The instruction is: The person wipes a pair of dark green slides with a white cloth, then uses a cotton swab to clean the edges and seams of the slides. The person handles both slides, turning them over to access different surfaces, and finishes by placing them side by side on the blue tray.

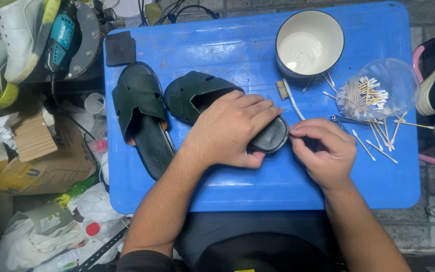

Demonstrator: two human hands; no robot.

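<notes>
Two dark green slide sandals lie on a blue plastic table top (237,50). My left hand (232,131) presses flat on the right sandal (197,93), covering its middle and holding it down. My right hand (323,148) is pinched at that sandal's heel end (273,137), fingertips closed on something too small to make out. The left sandal (142,116) lies untouched beside it, sole down.
A white bowl with milky liquid (309,43) stands at the back right. A small brush (288,95), a clear plastic lid of cotton swabs (376,90), loose swabs (378,141) and a black square pad (120,48) lie around. Shoes, a power tool and boxes crowd the left floor.
</notes>
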